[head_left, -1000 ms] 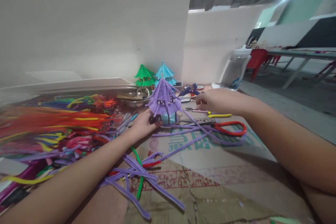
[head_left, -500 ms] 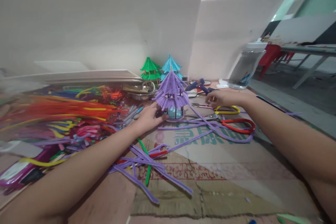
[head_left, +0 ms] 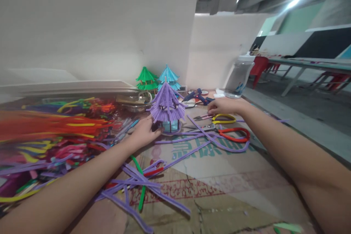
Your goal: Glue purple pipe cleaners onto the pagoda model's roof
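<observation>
A purple two-tiered pavilion point(head_left: 168, 104) stands upright near the middle of the table. My left hand point(head_left: 144, 130) grips its base from the left, thumb at the front; some fingertips are hidden behind it. To the right, my right hand point(head_left: 219, 106) has its fingers bent together beside small pink-handled scissors point(head_left: 204, 117); whether it grips them is hard to tell. Just in front of that hand lie yellow-handled scissors point(head_left: 223, 119) and red-handled pliers point(head_left: 234, 134). A dark blue glue gun point(head_left: 196, 96) rests behind, left of the hand.
Green point(head_left: 146, 79) and blue pavilions point(head_left: 168, 74) stand at the back. Colourful fuzzy stems point(head_left: 55, 124) are heaped left; purple stems point(head_left: 145, 181) lie in front. A clear bottle point(head_left: 238, 78) stands back right.
The view has turned right, so things sit further left in it. My right hand has moved slightly closer to the pink-handled scissors. My left hand stays at the purple pavilion's base.
</observation>
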{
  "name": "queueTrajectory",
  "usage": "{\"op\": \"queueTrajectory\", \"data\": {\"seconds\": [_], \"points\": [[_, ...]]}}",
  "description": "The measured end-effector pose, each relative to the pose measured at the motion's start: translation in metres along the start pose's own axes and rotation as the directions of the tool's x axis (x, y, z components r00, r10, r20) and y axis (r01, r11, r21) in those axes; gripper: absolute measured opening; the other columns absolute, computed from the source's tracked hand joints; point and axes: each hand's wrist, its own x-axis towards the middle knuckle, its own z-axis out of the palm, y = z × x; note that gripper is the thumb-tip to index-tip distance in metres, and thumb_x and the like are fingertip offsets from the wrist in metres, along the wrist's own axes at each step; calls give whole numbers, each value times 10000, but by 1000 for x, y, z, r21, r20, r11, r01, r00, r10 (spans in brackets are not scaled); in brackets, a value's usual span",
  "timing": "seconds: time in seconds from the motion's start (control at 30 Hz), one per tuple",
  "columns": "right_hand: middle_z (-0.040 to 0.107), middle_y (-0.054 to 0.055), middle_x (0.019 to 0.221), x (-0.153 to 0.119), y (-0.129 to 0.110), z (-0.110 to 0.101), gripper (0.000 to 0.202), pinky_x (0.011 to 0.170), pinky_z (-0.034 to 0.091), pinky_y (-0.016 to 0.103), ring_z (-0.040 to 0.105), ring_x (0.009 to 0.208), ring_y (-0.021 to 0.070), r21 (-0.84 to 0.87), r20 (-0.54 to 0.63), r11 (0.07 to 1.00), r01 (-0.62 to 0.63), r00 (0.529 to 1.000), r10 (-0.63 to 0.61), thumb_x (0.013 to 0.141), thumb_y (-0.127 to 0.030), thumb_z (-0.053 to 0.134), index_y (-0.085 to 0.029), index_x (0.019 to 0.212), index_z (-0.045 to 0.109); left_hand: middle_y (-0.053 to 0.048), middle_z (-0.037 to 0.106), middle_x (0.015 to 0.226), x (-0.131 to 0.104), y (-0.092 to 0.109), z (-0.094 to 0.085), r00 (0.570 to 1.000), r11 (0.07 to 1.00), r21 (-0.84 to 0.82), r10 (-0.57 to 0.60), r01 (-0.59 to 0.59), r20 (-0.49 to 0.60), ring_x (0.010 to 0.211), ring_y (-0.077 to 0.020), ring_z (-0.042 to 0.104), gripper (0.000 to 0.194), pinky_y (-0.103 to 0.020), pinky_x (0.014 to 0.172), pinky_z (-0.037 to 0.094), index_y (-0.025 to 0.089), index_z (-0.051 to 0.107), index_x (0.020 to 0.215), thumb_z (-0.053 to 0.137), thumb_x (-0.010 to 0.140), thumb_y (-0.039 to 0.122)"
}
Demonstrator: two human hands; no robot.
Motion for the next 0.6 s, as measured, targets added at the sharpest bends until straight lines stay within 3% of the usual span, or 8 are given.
{"op": "queueTrajectory", "data": {"seconds": [0.1, 0.27, 0.4, 0.6], "points": [[747, 46, 875, 6, 6, 4, 240, 641, 390, 257, 636, 758, 183, -19, -109, 997, -74, 991, 72, 859, -401, 593, -208, 904, 729, -119, 685, 1099, 0, -1, 0, 1000, 1000, -1, 19, -19, -11, 1059, -302, 647, 392, -426, 981, 497, 170, 631, 1140, 623, 847, 429], [721, 121, 911, 23, 5, 29, 234, 665, 392, 289, 637, 811, 230, -19, -326, 976, -217, 924, 199, 897, -355, 549, -165, 969, 666, -139, 696, 1122, 0, 2, -1, 1000, 1000, 5, 27, -27, 1, 1091, -316, 648, 468, -437, 988, 494, 159, 631, 1166, 600, 871, 521], [678, 161, 1076, 31, 2, 47, 262, 787, 446, 318, 641, 952, 262, 24, -419, 973, -228, 882, 217, 878, -338, 596, -145, 1054, 620, -142, 702, 1106, 0, 4, -3, 999, 998, 37, 46, -46, 9, 1102, -322, 649, 481, -445, 994, 492, 161, 634, 1175, 565, 893, 545], [577, 211, 1308, 41, 11, 60, 503, 991, 434, 342, 590, 1189, 290, 117, -471, 971, -210, 848, 241, 882, -328, 621, -98, 1316, 512, -146, 699, 1147, 0, 1, -1, 997, 995, 69, 71, -70, -5, 1125, -326, 643, 500, -454, 1008, 486, 162, 607, 1235, 560, 904, 534]]}}
